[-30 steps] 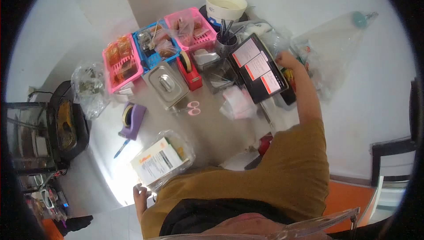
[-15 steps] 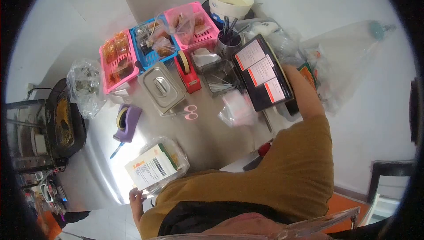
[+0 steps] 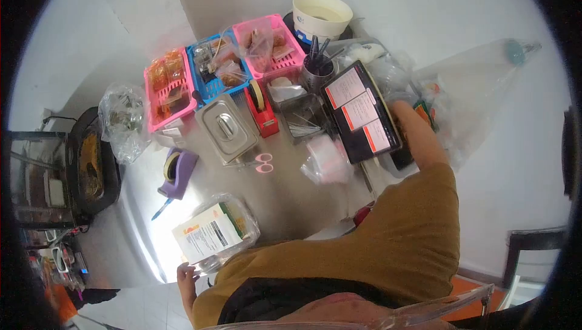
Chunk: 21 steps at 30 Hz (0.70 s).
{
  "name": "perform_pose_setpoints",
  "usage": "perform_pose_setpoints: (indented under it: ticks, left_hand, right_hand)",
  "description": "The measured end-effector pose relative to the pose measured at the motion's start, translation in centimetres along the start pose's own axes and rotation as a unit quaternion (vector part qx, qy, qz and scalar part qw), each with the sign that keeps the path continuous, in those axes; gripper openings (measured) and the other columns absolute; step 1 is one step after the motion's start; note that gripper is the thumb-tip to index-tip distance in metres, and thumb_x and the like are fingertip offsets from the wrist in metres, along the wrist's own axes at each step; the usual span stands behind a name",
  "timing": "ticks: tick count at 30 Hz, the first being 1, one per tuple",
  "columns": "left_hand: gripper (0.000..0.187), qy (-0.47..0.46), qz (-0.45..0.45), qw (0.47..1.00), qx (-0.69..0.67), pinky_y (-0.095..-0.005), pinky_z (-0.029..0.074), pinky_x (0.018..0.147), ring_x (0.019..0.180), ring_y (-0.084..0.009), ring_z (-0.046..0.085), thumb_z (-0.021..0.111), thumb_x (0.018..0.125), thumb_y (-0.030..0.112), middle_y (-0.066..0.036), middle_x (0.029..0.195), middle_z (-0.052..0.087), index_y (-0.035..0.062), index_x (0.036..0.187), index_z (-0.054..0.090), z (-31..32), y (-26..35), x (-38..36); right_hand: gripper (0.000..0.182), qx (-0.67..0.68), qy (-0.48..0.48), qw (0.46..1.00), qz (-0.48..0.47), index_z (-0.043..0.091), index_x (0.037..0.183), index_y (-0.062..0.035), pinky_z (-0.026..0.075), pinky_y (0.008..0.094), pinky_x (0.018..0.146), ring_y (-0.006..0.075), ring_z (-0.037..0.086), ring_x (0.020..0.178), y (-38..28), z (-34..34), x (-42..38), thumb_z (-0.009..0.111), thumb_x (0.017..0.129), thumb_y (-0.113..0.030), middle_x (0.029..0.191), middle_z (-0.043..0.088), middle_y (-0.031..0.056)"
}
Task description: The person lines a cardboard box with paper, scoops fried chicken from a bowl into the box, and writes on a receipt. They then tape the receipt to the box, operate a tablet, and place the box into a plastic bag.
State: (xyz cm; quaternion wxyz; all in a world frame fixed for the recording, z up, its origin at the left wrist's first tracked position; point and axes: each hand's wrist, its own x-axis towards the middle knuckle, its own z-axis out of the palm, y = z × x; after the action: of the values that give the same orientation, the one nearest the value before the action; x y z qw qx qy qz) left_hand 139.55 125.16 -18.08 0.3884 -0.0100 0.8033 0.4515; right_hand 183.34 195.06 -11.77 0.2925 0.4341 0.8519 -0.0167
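My left hand (image 3: 187, 274) rests at the near table edge, fingers loosely apart, right beside a clear plastic bag (image 3: 247, 228). In or on that bag lies a white printed packet (image 3: 207, 233) with a green edge. My right arm (image 3: 419, 139) reaches behind a dark tablet (image 3: 365, 143) that shows three white cards with red bands. The tablet hides my right hand, so its fingers and anything in them cannot be seen. White crumpled plastic bags (image 3: 388, 69) lie behind the tablet.
On the steel table (image 3: 279, 205) are pink scissors (image 3: 263, 162), a purple tape dispenser (image 3: 179, 175), a red tape dispenser (image 3: 265, 122), a lidded steel container (image 3: 227, 128), a blue pen (image 3: 161, 208) and small plastic bags (image 3: 327, 159). Baskets (image 3: 223, 91) with packets line the back.
The whole view has shifted slightly, with table items appearing a little lower. My right arm stays behind the tablet, and my left hand remains at the table edge.
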Motion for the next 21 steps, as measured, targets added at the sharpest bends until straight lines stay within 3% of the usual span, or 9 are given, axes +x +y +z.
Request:
perform_pose_setpoints:
  ticks: [6, 14, 18, 21]
  left_hand:
    - [0.031, 0.000, -0.004, 1.000, 0.028, -0.0305, 0.048, 0.066, 0.077, -0.0176, 0.057, 0.056, 0.082, 0.017, -0.006, 0.092, 0.056, 0.0061, 0.110, 0.049, -0.3, -0.5, 0.5]
    - [0.042, -0.073, -0.006, 0.997, -0.011, -0.0335, 0.050, 0.068, 0.089, -0.0207, 0.057, 0.060, 0.083, 0.023, -0.010, 0.100, 0.058, 0.0079, 0.117, 0.044, -3.1, -2.8, 2.9]
    - [0.042, -0.046, -0.032, 0.981, -0.185, -0.0316, 0.050, 0.068, 0.090, -0.0216, 0.059, 0.060, 0.083, 0.028, -0.011, 0.103, 0.060, 0.0087, 0.118, 0.045, -3.2, -4.0, 3.3]
    - [0.042, -0.043, -0.046, 0.987, -0.149, -0.0315, 0.050, 0.068, 0.090, -0.0215, 0.059, 0.060, 0.083, 0.028, -0.011, 0.103, 0.060, 0.0087, 0.118, 0.045, -1.5, -3.0, 4.0]
  right_hand:
    - [0.024, -0.023, 0.048, 0.999, 0.012, 0.067, 0.090, -0.0032, 0.049, 0.0411, 0.070, 0.0314, 0.063, 0.078, 0.5, -0.9, 0.6, 0.061, 0.074, -0.020, 0.085, 0.066, 0.0183]
    - [0.017, 0.276, 0.134, 0.952, -0.007, 0.067, 0.084, -0.0045, 0.048, 0.0384, 0.066, 0.0257, 0.061, 0.068, 8.1, -1.2, -0.7, 0.060, 0.073, -0.016, 0.081, 0.066, 0.0131]
    - [0.020, 0.228, 0.089, 0.969, -0.038, 0.068, 0.087, -0.0058, 0.048, 0.0373, 0.068, 0.0255, 0.062, 0.074, 7.6, -1.0, -1.5, 0.061, 0.074, -0.020, 0.085, 0.067, 0.0122]
    - [0.024, 0.139, 0.003, 0.986, -0.095, 0.068, 0.090, -0.0066, 0.048, 0.0388, 0.071, 0.0276, 0.063, 0.080, 4.6, 0.8, -0.8, 0.061, 0.075, -0.024, 0.089, 0.066, 0.0139]
